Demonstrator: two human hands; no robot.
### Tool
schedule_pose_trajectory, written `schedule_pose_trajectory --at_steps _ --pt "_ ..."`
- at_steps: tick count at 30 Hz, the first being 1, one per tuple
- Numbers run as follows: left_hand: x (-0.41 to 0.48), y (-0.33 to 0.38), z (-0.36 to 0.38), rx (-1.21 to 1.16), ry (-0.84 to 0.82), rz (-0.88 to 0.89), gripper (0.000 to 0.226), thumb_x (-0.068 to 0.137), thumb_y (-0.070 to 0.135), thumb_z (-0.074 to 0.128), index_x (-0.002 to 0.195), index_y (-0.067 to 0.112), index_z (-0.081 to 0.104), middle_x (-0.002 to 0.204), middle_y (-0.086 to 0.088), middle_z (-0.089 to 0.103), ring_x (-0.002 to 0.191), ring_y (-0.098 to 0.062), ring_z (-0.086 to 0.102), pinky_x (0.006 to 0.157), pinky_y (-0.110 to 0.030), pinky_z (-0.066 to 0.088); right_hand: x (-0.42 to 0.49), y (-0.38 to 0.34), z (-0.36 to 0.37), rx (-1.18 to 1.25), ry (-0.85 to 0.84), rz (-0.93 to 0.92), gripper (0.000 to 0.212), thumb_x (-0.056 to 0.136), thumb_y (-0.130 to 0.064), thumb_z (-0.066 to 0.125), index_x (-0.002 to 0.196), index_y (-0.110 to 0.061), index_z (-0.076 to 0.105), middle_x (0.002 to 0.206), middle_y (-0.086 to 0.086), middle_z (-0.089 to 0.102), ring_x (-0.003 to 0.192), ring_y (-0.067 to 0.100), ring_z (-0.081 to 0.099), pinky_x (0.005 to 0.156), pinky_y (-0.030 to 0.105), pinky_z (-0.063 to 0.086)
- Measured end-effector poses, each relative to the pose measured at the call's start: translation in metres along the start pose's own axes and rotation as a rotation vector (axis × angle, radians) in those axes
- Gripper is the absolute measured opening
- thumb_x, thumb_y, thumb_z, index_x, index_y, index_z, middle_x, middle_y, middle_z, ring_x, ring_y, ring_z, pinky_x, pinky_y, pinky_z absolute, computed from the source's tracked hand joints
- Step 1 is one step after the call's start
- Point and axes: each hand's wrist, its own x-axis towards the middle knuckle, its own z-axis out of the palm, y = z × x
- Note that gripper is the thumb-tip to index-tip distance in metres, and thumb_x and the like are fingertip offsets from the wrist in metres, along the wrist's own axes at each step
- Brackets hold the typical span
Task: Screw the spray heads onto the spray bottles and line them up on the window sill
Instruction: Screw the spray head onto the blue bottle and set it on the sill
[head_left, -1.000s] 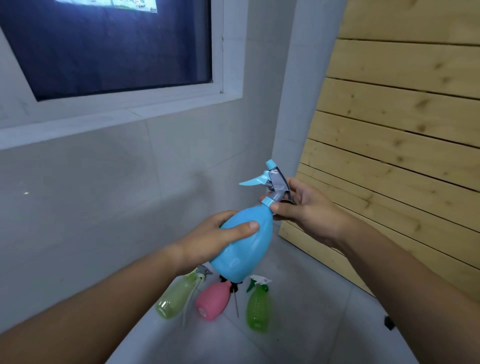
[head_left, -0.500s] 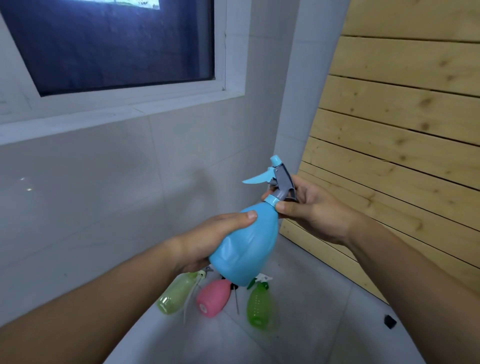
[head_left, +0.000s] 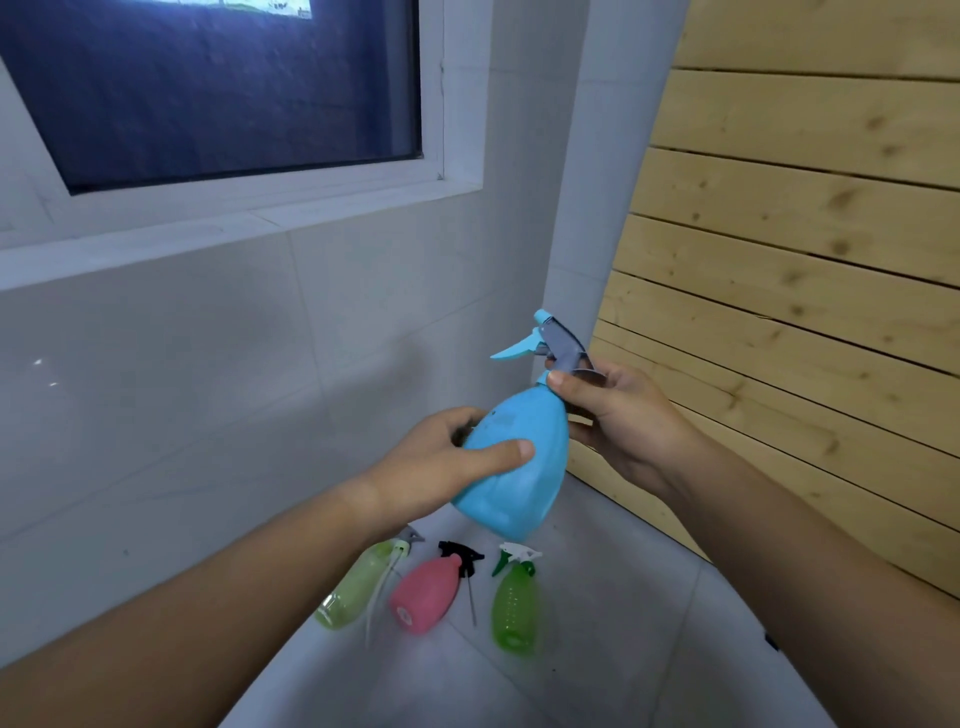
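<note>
Left grip (head_left: 431, 467) clamps blue bottle (head_left: 519, 499), right grip (head_left: 623, 415) pinches its spray head (head_left: 563, 345); first of four, three bottles (head_left: 426, 597) lie on floor (head_left: 597, 649).

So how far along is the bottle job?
Nothing stands on the window sill. In hand: left hand holds the blue bottle, right hand pinches its spray head at the neck. Left: pale green bottle, pink bottle and bright green bottle lie on the floor; then lining up all four.
</note>
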Motion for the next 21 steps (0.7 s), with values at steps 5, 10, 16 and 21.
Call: schedule_pose_trajectory --at_steps 5,10,16,21 --pt "0.0018 -0.0001 0.0007 -0.143 -0.014 -0.075 0.07 0.067 0.064 0.073 0.126 0.029 0.058 0.12 -0.008 0.071 0.099 -0.023 0.075 0.077 -0.04 0.061 0.0002 -0.0024 0.0023 0.12 -0.004 -0.012 0.023 0.09 -0.008 0.063 0.112 -0.002 0.065 0.098 0.011 0.07 0.091 0.02 0.071 0.088 0.036 0.057" --pt "0.0018 -0.0028 -0.0007 -0.124 -0.057 -0.127 0.064 0.067 0.053 0.077 0.122 0.024 0.065 0.117 -0.007 0.074 0.1 -0.023 0.074 0.084 -0.046 0.061 -0.0029 0.0002 0.0051 0.092 -0.043 -0.026 0.015 0.09 -0.007 0.062 0.105 -0.006 0.068 0.092 0.009 0.069 0.084 0.017 0.069 0.08 0.03 0.058" --pt "0.0023 -0.0043 -0.0005 -0.089 -0.09 -0.079 0.065 0.074 0.061 0.068 0.126 0.023 0.064 0.122 -0.009 0.072 0.11 -0.029 0.071 0.099 -0.052 0.054 -0.0042 0.0007 0.0084 0.076 -0.058 -0.027 0.013 0.089 -0.005 0.063 0.099 -0.009 0.069 0.089 0.007 0.069 0.084 0.018 0.069 0.08 0.03 0.058" --pt "0.0029 -0.005 -0.0067 -0.071 -0.063 -0.074 0.057 0.07 0.054 0.075 0.117 0.021 0.071 0.103 -0.004 0.078 0.087 -0.021 0.075 0.075 -0.039 0.06 -0.0075 0.0018 0.0102 0.131 -0.098 -0.031 0.017 0.09 -0.002 0.06 0.105 -0.005 0.066 0.09 0.009 0.066 0.083 0.018 0.067 0.083 0.03 0.059"
